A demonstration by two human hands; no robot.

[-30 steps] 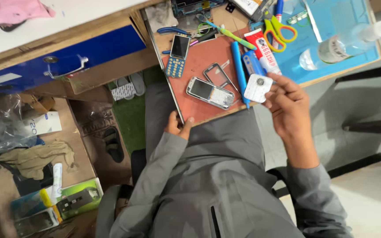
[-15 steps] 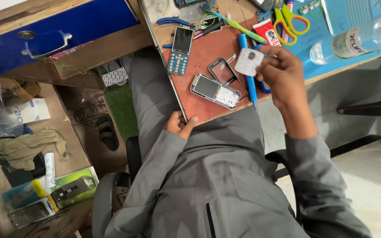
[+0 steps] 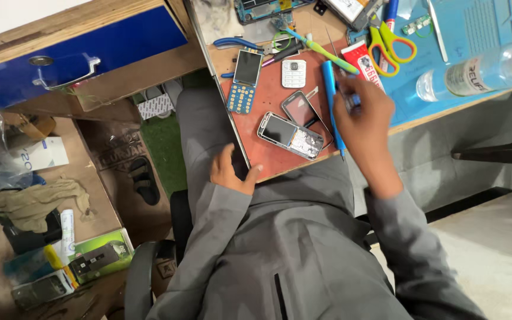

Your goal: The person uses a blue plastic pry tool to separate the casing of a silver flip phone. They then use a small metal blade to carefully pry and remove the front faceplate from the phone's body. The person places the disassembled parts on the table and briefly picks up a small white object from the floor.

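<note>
We are looking down at our lap and the tabletop, which fills the upper middle of the frame. Our right hand is now lying over the right edge of the red mat; earlier it was lifted and pinching a small white keypad piece. That white keypad is now resting on the mat near the top centre, apart from the hand. The right hand's fingers are curled together around something small and blue at the fingertips, blurred by motion, so we cannot tell exactly what it is gripping; it is sitting just beside the long blue tool that is lying upright in the frame on the mat.

Our left hand is staying where it was, at the lower left edge of the tabletop, fingers bent and pressing against the rim, holding nothing.

Between the hands, the silver phone is lying tilted at mid-frame, with a dark phone frame touching its upper edge. The phone with the blue keypad is lying to the upper left of them. The scissors with red and green handles and the clear bottle are sitting on the blue mat at upper right. The blue drawer is showing at upper left.
</note>
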